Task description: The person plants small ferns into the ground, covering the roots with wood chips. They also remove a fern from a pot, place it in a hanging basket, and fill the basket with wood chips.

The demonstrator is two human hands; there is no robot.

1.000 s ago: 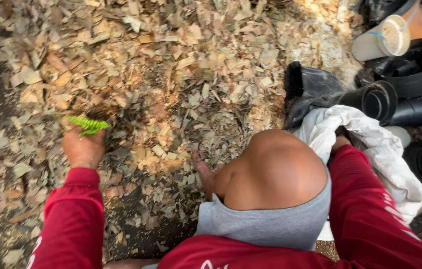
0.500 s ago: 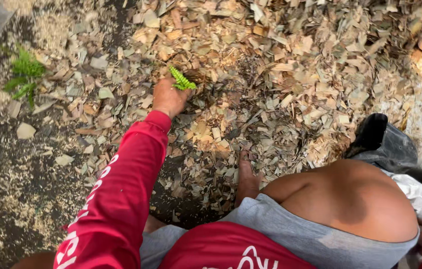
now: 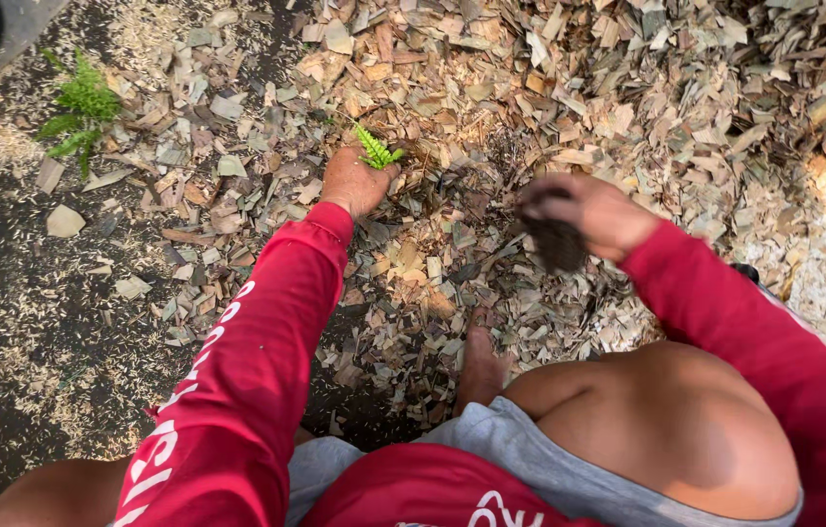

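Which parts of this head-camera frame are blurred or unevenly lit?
Head view: the right hand and the dark clump it holds are motion-blurred; the left hand with the green fern sprig is sharp. Sun brightens the wood chips at right; the dark ground at left is shaded.

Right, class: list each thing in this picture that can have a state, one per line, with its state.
Left hand: closed around a small green fern sprig, resting on the wood chips.
Small green fern sprig: upright, tip sticking out above the fingers.
Right hand: blurred, raised over the chips, gripping a dark fibrous clump.
Dark fibrous clump: held, hanging below the hand.
Larger fern: standing on the ground, untouched.
Wood chips: loose, spread over dark ground.
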